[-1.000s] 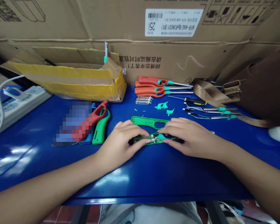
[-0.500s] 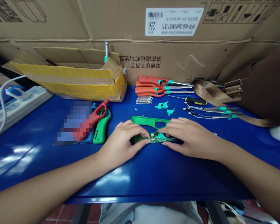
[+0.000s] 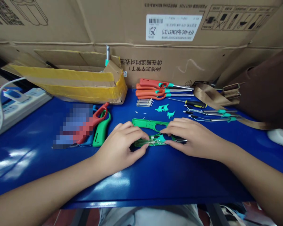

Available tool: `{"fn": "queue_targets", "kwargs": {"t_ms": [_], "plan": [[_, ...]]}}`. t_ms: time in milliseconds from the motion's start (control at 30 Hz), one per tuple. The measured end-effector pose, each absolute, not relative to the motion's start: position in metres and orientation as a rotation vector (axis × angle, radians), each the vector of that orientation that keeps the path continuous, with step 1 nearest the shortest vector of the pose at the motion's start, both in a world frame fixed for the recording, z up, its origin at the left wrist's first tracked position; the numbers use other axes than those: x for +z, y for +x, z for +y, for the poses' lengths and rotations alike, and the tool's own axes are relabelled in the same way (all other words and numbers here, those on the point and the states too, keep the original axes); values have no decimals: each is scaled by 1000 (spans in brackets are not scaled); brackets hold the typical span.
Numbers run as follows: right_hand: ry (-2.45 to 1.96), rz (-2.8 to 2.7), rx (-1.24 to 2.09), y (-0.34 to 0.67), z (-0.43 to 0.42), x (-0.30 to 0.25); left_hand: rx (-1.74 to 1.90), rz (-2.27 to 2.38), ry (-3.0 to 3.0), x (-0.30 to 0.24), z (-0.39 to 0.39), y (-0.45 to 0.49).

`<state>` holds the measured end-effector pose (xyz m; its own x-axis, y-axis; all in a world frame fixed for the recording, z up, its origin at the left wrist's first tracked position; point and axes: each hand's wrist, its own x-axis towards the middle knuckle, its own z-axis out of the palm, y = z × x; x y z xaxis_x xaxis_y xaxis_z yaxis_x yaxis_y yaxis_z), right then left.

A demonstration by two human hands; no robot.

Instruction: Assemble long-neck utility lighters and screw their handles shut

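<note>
A green lighter half-shell (image 3: 138,144) lies on the blue table with its inside facing up. It holds a clear fuel tank, thin white wires and a teal trigger (image 3: 160,138); a metal tube runs out to the right. My left hand (image 3: 126,144) grips the shell's left end, thumb and fingers bent around the tank. My right hand (image 3: 188,138) is at the trigger end, its thumb and index finger on either side of the shell and slightly apart. Just behind lies the matching green half-shell (image 3: 146,123), also showing its inside.
Red and orange lighters (image 3: 153,93) lie at the back, with small fuel tanks (image 3: 143,102), teal triggers (image 3: 162,108) and a screwdriver (image 3: 195,103) nearby. Metal tubes with wires (image 3: 217,116) are to the right. A taped cardboard box (image 3: 85,83) and power strip (image 3: 21,105) stand left.
My right hand's fingertips have shifted slightly and opened, so more of the teal trigger and metal tube shows. The left hand keeps its place. The camera view has tilted a little.
</note>
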<state>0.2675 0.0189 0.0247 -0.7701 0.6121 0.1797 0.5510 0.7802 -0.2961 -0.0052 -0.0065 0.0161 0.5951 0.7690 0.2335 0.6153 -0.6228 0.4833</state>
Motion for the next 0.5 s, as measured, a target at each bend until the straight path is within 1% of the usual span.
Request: {"fn": "queue_targets", "kwargs": {"t_ms": [167, 367, 500], "plan": [[-896, -2741, 286, 267, 17, 25, 544, 1081, 2548, 17, -5, -9], [-748, -2847, 181, 265, 10, 28, 596, 1106, 2465, 14, -4, -9], [-756, -2968, 76, 263, 4, 33, 628, 1098, 2435, 14, -4, -9]]}}
